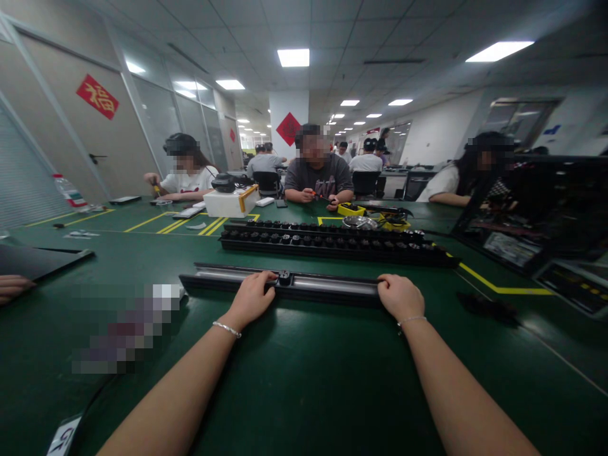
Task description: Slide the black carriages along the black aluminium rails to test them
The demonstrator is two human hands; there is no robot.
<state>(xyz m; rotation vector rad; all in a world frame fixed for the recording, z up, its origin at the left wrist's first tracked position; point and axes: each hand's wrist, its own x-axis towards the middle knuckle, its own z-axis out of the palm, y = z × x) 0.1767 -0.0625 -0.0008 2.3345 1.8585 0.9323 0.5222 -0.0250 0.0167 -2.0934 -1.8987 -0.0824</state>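
A long black channel (332, 289) with a shiny grey inner face lies crosswise on the green table in front of me. One small round-faced black module, which looks like a power socket (285, 277), sits inside it near the middle. My left hand (254, 296) is closed around the channel just left of the module, its fingertips close to it; whether they touch it I cannot tell. At the right end, my right hand (401, 296) grips the channel with curled fingers. Behind it lie long black strips (332, 244) filled with rows of similar modules.
A blurred-out flat object (133, 329) with a cable lies left of my left arm. Farther back stand a white box (228, 202) and yellow trays (351, 209). An open black case (522, 221) stands at the right. Co-workers sit around the table; one's hand (14, 288) shows at far left.
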